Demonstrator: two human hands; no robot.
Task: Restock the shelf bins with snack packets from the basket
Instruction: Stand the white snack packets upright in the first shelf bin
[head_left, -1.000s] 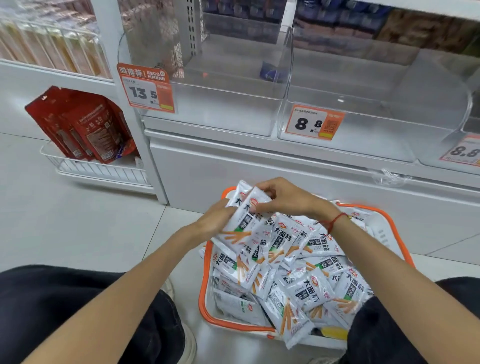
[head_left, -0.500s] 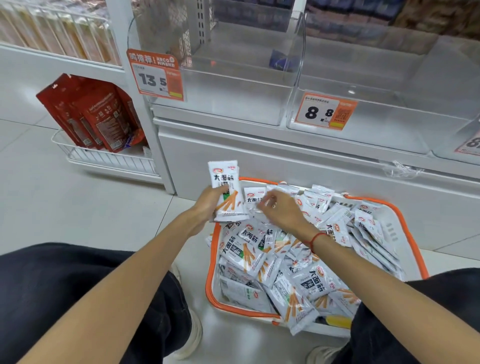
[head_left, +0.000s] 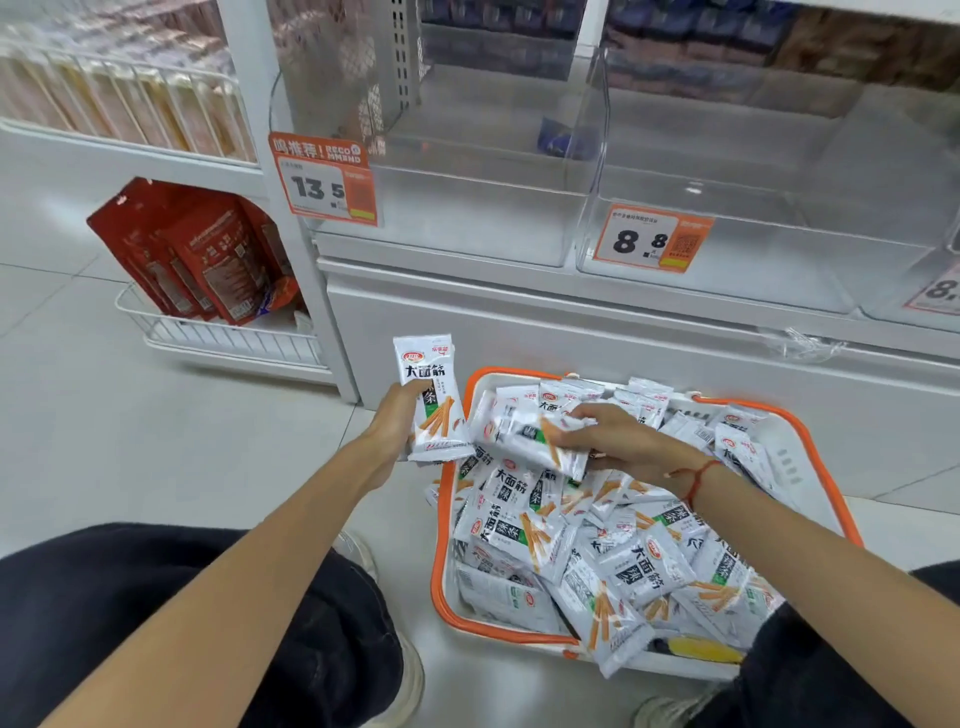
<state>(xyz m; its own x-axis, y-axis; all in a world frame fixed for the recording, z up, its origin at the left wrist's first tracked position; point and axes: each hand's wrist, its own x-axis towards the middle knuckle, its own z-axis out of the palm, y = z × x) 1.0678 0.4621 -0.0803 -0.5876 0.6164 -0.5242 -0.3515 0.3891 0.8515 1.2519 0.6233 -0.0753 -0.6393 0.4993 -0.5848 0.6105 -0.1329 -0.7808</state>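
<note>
Nearest, below both forearms: dark-trousered knees, crouched either side of the white, orange-rimmed basket on the tiled floor. Under the right hand: loose heap of white snack packets, filling the basket. Right hand low over the heap, fingers curled on one packet lying flat, probably being gathered for transfer. Left hand, just left of the basket rim, gripping a small upright stack of packets, printed faces toward the camera, probably squared for tidy loading. Beyond both hands: white shelf base, then clear shelf bins, nearly bare, with orange price tags reading 13.5 and 8.8 on their fronts. Likely obstacle: raised clear bin fronts, to be cleared from above. Far left of the left hand: red bags in a wire rack.
</note>
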